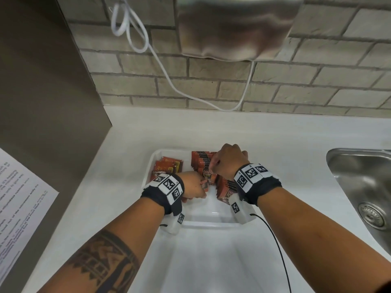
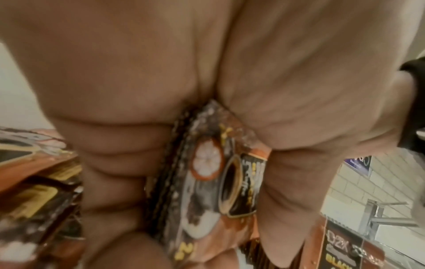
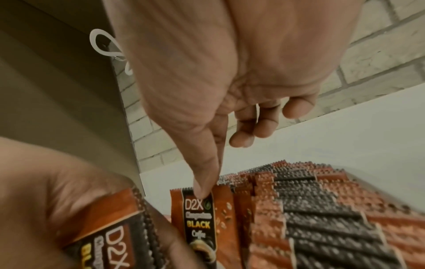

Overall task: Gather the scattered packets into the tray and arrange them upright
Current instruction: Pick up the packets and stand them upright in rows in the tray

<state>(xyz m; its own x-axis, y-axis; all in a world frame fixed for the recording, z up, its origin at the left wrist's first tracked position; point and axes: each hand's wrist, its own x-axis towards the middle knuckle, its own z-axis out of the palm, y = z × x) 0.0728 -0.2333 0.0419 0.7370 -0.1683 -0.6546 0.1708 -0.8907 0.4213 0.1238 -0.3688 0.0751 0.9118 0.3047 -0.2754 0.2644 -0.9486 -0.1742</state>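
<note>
Inside tray [image 1: 208, 224]: left grip [image 1: 191, 186] clamps packet stack [image 2: 207, 182]; right grip [image 1: 229, 161] thumb touches upright row [image 1: 202, 162].

black bands [image 1: 261, 188] wrap both my wrists, each topped with white blocks of black square codes; a thin black cable [image 1: 275, 240] trails from the right, a dark tattoo [image 1: 105, 261] marks my left forearm.
</note>
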